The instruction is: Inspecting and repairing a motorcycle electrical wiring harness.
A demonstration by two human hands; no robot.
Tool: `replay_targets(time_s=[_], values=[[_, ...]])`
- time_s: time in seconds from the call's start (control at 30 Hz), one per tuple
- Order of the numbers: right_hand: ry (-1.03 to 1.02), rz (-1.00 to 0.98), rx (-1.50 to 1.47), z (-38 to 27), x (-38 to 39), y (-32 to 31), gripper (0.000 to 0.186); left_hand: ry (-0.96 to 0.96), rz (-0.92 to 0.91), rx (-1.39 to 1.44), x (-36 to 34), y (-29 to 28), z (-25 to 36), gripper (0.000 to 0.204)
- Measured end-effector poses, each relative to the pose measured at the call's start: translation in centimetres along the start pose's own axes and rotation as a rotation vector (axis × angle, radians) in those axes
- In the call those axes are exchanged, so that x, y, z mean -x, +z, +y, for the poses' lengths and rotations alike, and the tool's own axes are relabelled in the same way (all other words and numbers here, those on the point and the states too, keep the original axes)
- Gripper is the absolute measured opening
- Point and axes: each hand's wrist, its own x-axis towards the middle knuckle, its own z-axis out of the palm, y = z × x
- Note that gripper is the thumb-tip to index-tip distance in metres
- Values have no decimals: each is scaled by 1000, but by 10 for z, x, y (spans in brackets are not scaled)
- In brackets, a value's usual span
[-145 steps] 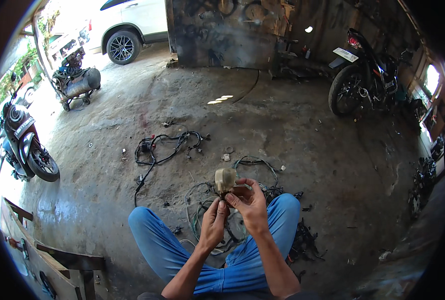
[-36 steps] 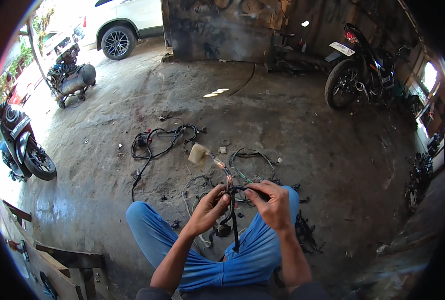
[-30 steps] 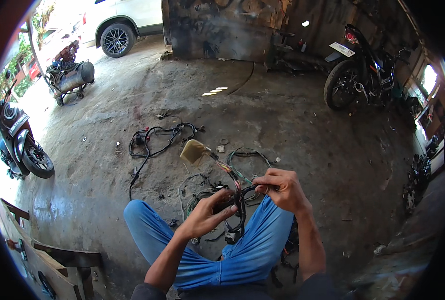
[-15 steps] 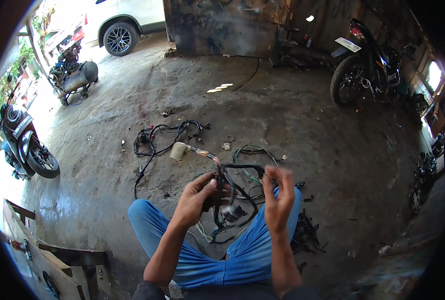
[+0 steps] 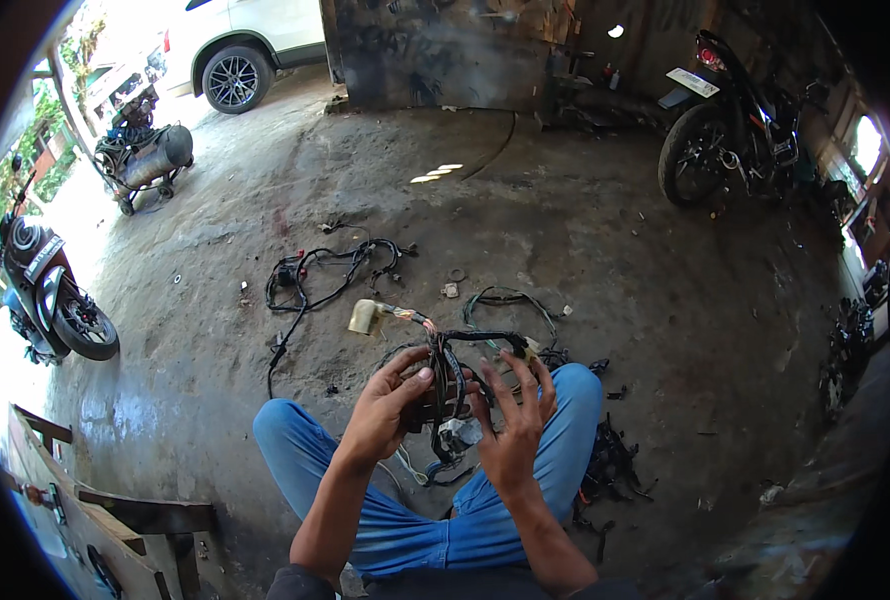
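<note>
Above my lap is a black-wrapped wiring harness (image 5: 447,385), with my left hand (image 5: 387,405) closed around its bundled middle. A cream-coloured connector (image 5: 363,317) on a short run of bare coloured wires sticks out at its far left end. My right hand (image 5: 513,425) is at the right side of the harness, fingers spread apart; its fingertips are close to a black-taped branch (image 5: 480,337), and whether they touch it I cannot tell. Between the hands hangs a grey-white block (image 5: 460,432), partly covered by the cables. Thin loose wires show below it, over my lap.
Another black harness (image 5: 305,285) lies on the floor ahead to the left. A coil of greenish wires (image 5: 510,298) and a small pale connector (image 5: 451,290) lie ahead. Dark wire scraps (image 5: 615,465) sit by my right knee. Motorcycles, a compressor (image 5: 155,155) and a car stand farther off.
My right hand has moved left and inward from the harness's right end, its fingers spreading. The cream connector has shifted slightly right and nearer. My left hand keeps its hold.
</note>
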Motion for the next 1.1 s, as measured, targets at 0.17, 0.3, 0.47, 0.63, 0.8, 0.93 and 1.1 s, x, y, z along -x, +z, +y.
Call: replay_targets(time_s=[0.17,0.3,0.47,0.63,0.8,0.93,1.1], values=[[25,8,-55,2,1,-3,29,-10,4,-4,3,6,-6,42],[48,45,-147,6,0,-4,23,5,23,-85,7,13,-6,42],[39,51,-168,1,2,-12,21,55,38,-73,9,16,-15,51],[27,27,-219,-5,4,-24,20,86,42,-295,12,26,-12,65],[22,143,-314,-1,7,-32,19,117,79,-343,21,32,-10,63],[11,327,-361,-6,2,-35,34,79,73,-346,22,28,-13,62],[98,459,-577,-7,-4,-28,37,134,9,-236,23,33,-5,60]])
